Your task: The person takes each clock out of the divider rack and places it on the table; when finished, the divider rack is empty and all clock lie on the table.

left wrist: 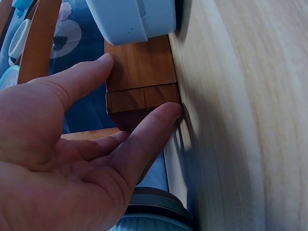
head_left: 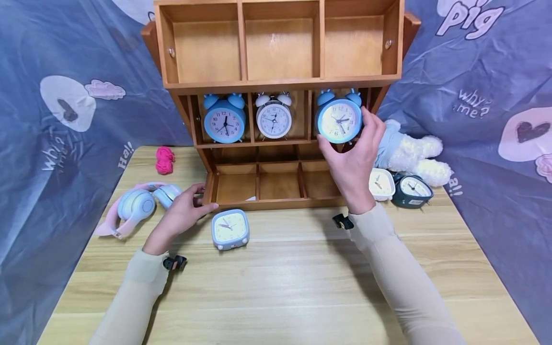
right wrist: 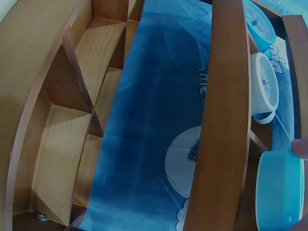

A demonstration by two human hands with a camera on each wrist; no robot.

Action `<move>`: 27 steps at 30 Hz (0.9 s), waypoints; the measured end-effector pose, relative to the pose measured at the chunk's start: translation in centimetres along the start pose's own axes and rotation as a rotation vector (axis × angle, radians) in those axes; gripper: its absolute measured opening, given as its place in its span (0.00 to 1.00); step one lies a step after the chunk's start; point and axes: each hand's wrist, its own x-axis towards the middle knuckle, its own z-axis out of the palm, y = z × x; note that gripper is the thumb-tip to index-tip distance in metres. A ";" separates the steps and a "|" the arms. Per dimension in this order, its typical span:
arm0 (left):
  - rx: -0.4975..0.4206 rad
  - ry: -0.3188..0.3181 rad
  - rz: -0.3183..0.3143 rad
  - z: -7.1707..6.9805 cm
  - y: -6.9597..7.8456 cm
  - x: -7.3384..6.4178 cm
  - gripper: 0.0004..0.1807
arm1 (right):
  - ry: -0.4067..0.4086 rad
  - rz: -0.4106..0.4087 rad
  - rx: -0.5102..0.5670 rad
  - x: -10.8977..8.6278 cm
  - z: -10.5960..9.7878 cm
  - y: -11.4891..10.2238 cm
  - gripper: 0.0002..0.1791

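Observation:
My right hand (head_left: pixel 355 158) grips a blue twin-bell alarm clock (head_left: pixel 339 120) at the right compartment of the shelf's middle tier, thumb under its lower left edge and fingers along its right side. In the right wrist view, only fingertips show beside that clock (right wrist: pixel 279 190). Down at the left, my left hand (head_left: pixel 183 213) holds the front corner of the wooden shelf (head_left: pixel 276 205), thumb and fingers on either side of the wood (left wrist: pixel 142 98). Another blue twin-bell clock (head_left: pixel 224 123) and a white one (head_left: pixel 273 120) stand in the middle tier's left and centre compartments.
A light-blue square clock (head_left: pixel 230 229) lies before the shelf. Headphones (head_left: pixel 135 205) and pink yarn (head_left: pixel 165 160) lie left. A white clock (head_left: pixel 381 184), a dark green clock (head_left: pixel 412 190) and a plush toy (head_left: pixel 416 153) are on the right. The top tier (head_left: pixel 280 84) overhangs the middle one.

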 end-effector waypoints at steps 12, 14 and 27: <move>-0.017 -0.001 0.005 0.0 -0.2 0.1 0.45 | -0.016 -0.015 0.004 -0.9 -0.7 -0.3 0.50; -0.016 0.000 0.006 0.0 -0.2 0.1 0.45 | -0.022 -0.013 0.007 -1.2 -0.9 -0.4 0.50; -0.002 0.002 0.006 0.0 0.0 -0.1 0.45 | -0.107 0.005 -0.013 -3.6 -2.1 -1.4 0.52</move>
